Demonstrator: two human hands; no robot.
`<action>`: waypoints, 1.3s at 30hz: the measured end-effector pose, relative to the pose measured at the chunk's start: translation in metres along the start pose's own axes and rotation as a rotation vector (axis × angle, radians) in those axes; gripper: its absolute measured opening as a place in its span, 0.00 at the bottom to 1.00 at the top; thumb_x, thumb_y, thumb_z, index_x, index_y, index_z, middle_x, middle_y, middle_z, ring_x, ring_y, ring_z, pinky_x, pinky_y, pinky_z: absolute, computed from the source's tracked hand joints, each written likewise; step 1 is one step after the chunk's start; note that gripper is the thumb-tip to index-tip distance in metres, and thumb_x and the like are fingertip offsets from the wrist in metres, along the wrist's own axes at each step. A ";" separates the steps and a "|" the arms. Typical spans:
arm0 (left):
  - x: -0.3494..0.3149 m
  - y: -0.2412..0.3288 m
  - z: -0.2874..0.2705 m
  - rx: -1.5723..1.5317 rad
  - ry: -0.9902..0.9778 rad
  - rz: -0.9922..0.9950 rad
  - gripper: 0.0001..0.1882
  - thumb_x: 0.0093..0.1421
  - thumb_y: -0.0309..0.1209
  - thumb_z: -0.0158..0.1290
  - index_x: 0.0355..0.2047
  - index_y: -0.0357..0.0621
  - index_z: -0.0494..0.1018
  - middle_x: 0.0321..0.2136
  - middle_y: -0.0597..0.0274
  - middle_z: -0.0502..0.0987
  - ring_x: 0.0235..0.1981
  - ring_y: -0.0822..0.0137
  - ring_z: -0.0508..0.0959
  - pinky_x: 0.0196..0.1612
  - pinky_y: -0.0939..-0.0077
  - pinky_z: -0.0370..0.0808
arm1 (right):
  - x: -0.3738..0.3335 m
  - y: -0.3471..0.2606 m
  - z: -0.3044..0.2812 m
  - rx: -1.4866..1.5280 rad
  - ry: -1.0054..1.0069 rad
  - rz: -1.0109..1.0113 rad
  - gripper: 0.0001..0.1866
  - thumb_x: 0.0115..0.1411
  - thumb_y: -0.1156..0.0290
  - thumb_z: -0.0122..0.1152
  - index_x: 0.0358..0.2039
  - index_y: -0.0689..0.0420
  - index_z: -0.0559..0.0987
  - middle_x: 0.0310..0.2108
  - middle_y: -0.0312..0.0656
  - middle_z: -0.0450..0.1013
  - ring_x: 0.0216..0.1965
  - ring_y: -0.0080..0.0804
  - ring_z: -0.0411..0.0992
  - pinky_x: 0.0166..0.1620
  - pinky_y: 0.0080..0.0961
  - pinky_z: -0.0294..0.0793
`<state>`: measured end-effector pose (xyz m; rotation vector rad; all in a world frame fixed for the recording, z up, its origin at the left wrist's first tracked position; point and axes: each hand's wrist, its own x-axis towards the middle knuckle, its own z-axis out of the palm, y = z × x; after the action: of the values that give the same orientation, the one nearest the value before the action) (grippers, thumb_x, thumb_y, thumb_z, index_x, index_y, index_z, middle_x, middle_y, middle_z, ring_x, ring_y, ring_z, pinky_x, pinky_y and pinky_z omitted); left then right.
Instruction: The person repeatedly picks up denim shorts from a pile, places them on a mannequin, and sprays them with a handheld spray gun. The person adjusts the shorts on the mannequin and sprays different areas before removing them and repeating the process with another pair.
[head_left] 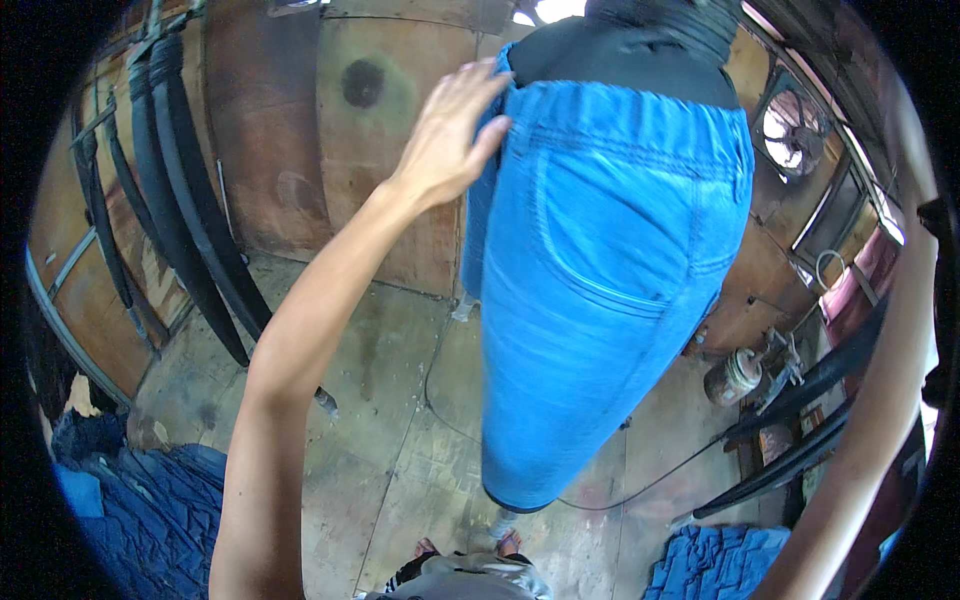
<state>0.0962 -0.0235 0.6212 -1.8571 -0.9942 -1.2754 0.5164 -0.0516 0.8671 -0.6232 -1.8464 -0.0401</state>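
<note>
Bright blue denim shorts or trousers (600,250) with an elastic waistband and a curved front pocket are stretched over a dark, rounded form (620,75). My left hand (455,135) lies at the left edge of the waistband. Its fingers are stretched out against the cloth, with the thumb apart from them. On the far right, my right forearm (850,480) reaches upward beside the picture's rim. The right hand (908,140) is a blurred, pale shape up there, so its fingers and anything in them cannot be made out.
Long dark fabric tubes (185,190) hang at the left. Dark blue garments (170,510) lie in a heap at lower left, another blue pile (715,562) at lower right. A fan (793,125) sits in the right wall. A jar-like container (733,377) and a cable (640,490) are below.
</note>
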 end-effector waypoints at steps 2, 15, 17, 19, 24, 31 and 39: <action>-0.039 0.041 -0.027 -0.205 0.115 -0.248 0.26 0.68 0.33 0.49 0.64 0.37 0.65 0.67 0.40 0.62 0.70 0.49 0.60 0.71 0.59 0.56 | -0.072 0.049 0.023 -0.125 0.026 0.047 0.37 0.74 0.44 0.31 0.66 0.64 0.66 0.67 0.52 0.62 0.70 0.42 0.57 0.72 0.36 0.49; -0.290 0.130 -0.117 -0.534 -0.106 -1.016 0.59 0.59 0.73 0.41 0.72 0.34 0.43 0.69 0.45 0.55 0.68 0.51 0.59 0.69 0.55 0.57 | -0.442 0.291 -0.011 -0.796 0.566 0.642 0.36 0.63 0.61 0.66 0.64 0.69 0.63 0.61 0.58 0.64 0.61 0.45 0.65 0.65 0.37 0.62; -0.297 0.114 -0.119 -0.617 -0.034 -1.098 0.52 0.66 0.69 0.36 0.71 0.34 0.47 0.68 0.49 0.58 0.67 0.54 0.61 0.68 0.57 0.58 | -0.452 0.314 -0.027 -0.318 0.348 0.652 0.23 0.64 0.66 0.66 0.53 0.67 0.72 0.39 0.43 0.76 0.39 0.30 0.73 0.45 0.26 0.71; -0.282 0.115 -0.113 -0.568 -0.014 -1.108 0.44 0.71 0.61 0.36 0.68 0.31 0.55 0.66 0.50 0.62 0.65 0.57 0.64 0.68 0.59 0.59 | -0.452 0.329 -0.032 -0.166 0.239 0.617 0.16 0.64 0.71 0.64 0.49 0.65 0.75 0.30 0.36 0.75 0.30 0.23 0.71 0.36 0.21 0.69; -0.166 0.172 -0.090 0.030 0.252 -0.856 0.31 0.71 0.41 0.48 0.66 0.30 0.60 0.63 0.45 0.68 0.62 0.55 0.70 0.65 0.63 0.65 | -0.434 0.332 -0.040 0.253 0.123 0.703 0.07 0.65 0.73 0.61 0.42 0.60 0.75 0.25 0.33 0.72 0.21 0.19 0.65 0.26 0.19 0.66; -0.062 0.167 -0.004 0.243 0.183 -0.590 0.54 0.63 0.55 0.55 0.71 0.28 0.40 0.70 0.29 0.47 0.72 0.43 0.49 0.72 0.56 0.48 | -0.421 0.323 -0.045 0.754 0.002 0.831 0.34 0.72 0.41 0.40 0.59 0.60 0.69 0.44 0.45 0.78 0.13 0.18 0.57 0.18 0.19 0.60; -0.035 0.085 -0.010 0.353 -0.104 -0.726 0.40 0.64 0.49 0.55 0.66 0.32 0.57 0.59 0.27 0.66 0.60 0.37 0.69 0.64 0.55 0.66 | -0.403 0.258 -0.094 0.469 0.131 0.937 0.34 0.71 0.38 0.41 0.44 0.61 0.78 0.21 0.36 0.72 0.10 0.17 0.52 0.14 0.18 0.52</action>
<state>0.1571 -0.0807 0.5823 -1.3334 -1.9230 -1.2745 0.8027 -0.0199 0.4739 -1.0484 -1.2226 0.9162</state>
